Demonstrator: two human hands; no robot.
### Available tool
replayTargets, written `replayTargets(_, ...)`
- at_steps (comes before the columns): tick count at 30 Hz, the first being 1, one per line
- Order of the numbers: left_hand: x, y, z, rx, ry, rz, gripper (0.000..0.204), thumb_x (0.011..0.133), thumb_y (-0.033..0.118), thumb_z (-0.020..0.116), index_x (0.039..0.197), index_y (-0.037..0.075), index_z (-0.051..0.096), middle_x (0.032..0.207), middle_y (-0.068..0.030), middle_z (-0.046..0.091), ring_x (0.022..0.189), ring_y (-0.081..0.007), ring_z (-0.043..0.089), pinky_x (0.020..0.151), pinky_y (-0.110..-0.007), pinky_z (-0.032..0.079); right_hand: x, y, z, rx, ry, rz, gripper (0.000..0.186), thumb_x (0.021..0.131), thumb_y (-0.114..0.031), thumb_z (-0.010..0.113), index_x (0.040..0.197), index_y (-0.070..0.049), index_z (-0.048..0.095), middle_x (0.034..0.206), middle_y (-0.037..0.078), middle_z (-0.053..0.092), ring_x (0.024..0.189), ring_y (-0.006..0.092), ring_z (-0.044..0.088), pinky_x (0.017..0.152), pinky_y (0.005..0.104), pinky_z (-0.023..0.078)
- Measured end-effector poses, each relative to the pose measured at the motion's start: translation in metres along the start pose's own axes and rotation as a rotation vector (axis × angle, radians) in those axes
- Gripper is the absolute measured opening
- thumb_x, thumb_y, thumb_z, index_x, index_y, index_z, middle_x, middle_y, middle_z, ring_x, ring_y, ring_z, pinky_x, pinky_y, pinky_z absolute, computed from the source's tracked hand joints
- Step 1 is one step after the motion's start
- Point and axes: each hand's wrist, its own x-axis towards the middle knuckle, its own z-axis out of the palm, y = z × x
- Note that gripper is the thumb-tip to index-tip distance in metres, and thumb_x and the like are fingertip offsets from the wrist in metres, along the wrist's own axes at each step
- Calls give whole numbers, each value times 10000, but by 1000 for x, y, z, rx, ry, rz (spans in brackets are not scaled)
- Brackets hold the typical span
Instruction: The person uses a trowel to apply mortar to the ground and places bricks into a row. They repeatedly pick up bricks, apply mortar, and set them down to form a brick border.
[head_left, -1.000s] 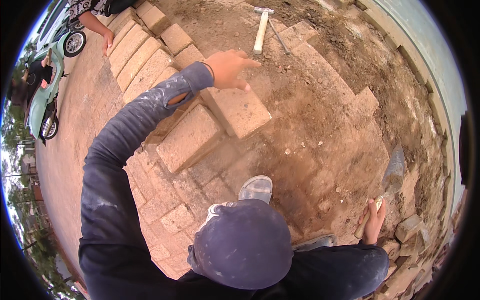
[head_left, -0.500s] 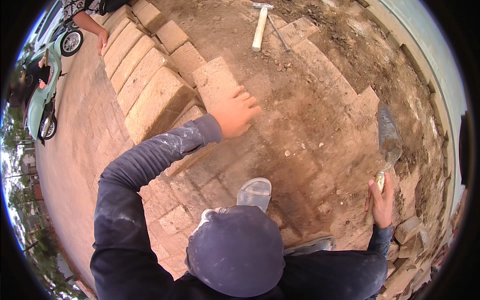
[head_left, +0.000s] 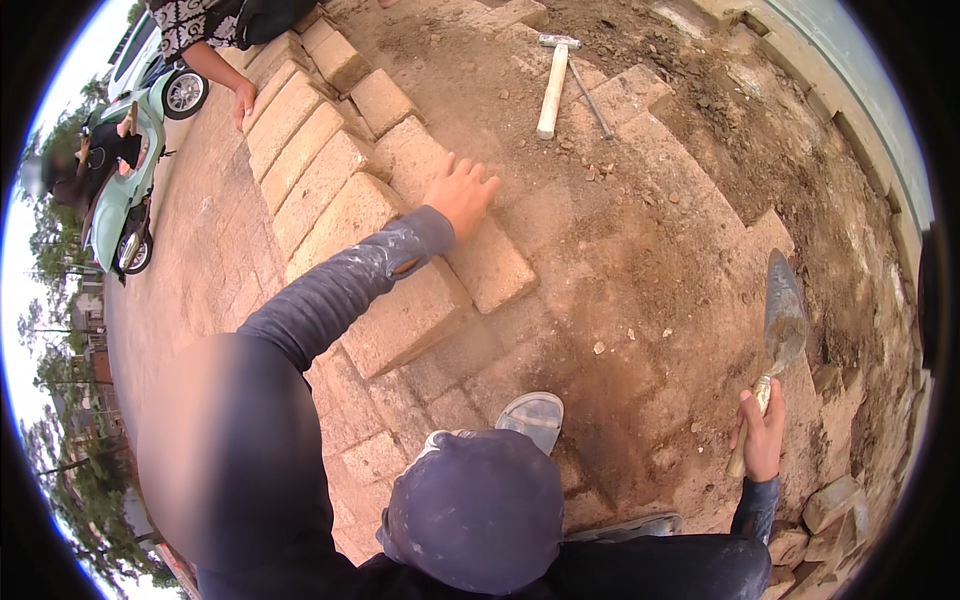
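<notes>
My left hand [head_left: 462, 197] reaches forward with its fingers stretched over the top of a tan paving block [head_left: 410, 155]. Beside my wrist another block [head_left: 492, 265] lies flat, and a larger block [head_left: 405, 315] sits partly under my forearm. At the right, my right hand [head_left: 763, 432] is closed round the handle of a pointed trowel [head_left: 786, 320]. The trowel's blade has dirt on it and points away from me, over the bare soil.
Several blocks [head_left: 318, 185] form a row at the left, where another person's hand [head_left: 244, 100] rests. Farther off lie a hammer [head_left: 553, 90] and a thin rod [head_left: 592, 100]. Broken blocks [head_left: 830, 510] lie at lower right; a green scooter [head_left: 135, 200] stands far left.
The view has shifted, moving the scene right and down. My left hand has drawn back slightly over the blocks, uncovering the block beside my wrist. My right hand still grips the trowel.
</notes>
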Motion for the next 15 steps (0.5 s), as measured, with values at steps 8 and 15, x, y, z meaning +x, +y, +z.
replayTargets(8,-6,54,9,-161,578,-534,293,843,269,726,996,41,623,1091,-153,580,1291,-352,475,1131,-582,320,26,-39,58,-247,-318,-56,366,933,-150,659,1214,14,491,744,88,580,423,146,534,416,308,438)
replayTargets(15,0,50,20,-21,390,-444,190,837,207,685,943,50,681,1084,-147,614,1291,-343,504,1101,-573,377,7,-56,48,-376,-409,119,389,901,-217,689,1165,11,518,771,185,598,692,352,623,665,402,481)
